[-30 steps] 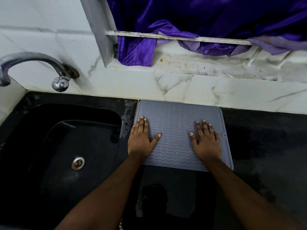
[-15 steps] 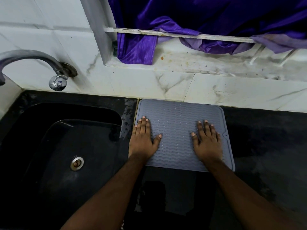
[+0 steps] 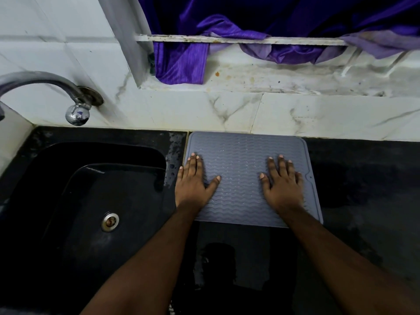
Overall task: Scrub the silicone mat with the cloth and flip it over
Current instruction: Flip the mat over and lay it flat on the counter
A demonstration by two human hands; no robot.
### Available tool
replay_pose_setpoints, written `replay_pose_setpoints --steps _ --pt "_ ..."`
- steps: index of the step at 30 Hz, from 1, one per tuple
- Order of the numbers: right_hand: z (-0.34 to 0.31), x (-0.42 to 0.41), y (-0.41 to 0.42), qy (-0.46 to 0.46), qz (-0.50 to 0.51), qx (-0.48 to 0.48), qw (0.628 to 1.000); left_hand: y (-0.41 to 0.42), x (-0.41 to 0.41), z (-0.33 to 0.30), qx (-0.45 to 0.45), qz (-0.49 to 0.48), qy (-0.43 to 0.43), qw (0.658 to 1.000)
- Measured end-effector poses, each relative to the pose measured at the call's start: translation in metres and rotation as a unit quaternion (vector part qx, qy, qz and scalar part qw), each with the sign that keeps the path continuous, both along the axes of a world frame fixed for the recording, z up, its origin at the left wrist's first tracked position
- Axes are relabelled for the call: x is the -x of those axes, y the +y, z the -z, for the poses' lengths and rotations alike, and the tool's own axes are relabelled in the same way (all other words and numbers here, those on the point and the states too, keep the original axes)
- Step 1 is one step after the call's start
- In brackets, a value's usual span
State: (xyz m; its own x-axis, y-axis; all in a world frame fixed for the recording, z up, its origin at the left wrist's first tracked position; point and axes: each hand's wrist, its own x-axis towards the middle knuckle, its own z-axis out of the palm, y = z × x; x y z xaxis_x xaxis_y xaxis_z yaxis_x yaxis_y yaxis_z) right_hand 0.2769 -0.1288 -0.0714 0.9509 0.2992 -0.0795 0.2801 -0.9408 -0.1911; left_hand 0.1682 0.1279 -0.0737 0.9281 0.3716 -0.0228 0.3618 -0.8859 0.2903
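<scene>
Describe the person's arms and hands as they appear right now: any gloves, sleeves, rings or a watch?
Both arms are bare from the frame's lower edge to the wrist, with no sleeves in view. The left hand and right hand wear no gloves, and no rings, watch or bracelet show. Fingernails are short and unpainted.

Head camera, looking forward and steeply down over a dark table.

The single wide-angle view sits close above both forearms, which enter from the bottom edge; the left hand (image 3: 193, 183) and right hand (image 3: 284, 185) lie near frame centre on the grey mat (image 3: 241, 178). The sink (image 3: 68, 201) fills the left, the tiled wall (image 3: 204, 110) the top. Straight lines bend toward the edges.
</scene>
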Motion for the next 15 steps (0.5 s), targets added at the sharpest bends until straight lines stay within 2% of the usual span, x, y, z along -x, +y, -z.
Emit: replay_pose_setpoints --steps 7,15 --pt "-0.001 -0.004 0.007 0.047 0.008 0.016 0.999 -0.001 0.001 0.003 0.008 -0.013 0.006 1.0" --pt "0.007 0.005 0.011 0.001 0.023 0.005 1.0 -0.004 0.005 0.008 -0.001 -0.021 -0.003 1.0"
